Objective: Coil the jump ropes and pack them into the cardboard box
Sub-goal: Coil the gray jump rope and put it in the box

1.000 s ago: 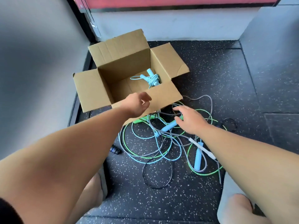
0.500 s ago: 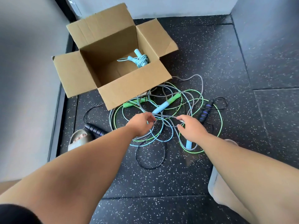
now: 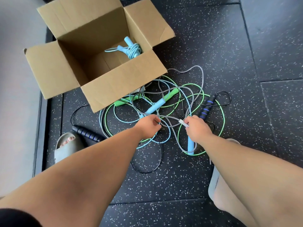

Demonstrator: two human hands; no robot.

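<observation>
Limp, light-looking grey thin-cord jump rope [image 3: 202,76] lies tangled at five o'clock of the open brown cardboard box [image 3: 124,79]; right hand [image 3: 197,128] pinches its stiff white plastic handle [image 3: 182,123], left hand [image 3: 147,126] grips cord.

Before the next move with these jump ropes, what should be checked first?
1. Grip of right hand on white handle: ok.
2. Pinch of left hand on grey cord: ok.
3. That grey cord free of green rope and other loops: not ok, tangled.
4. Open cardboard box with room beside coiled blue rope: ok.
5. Other handle of that cord found: cannot tell.
</observation>
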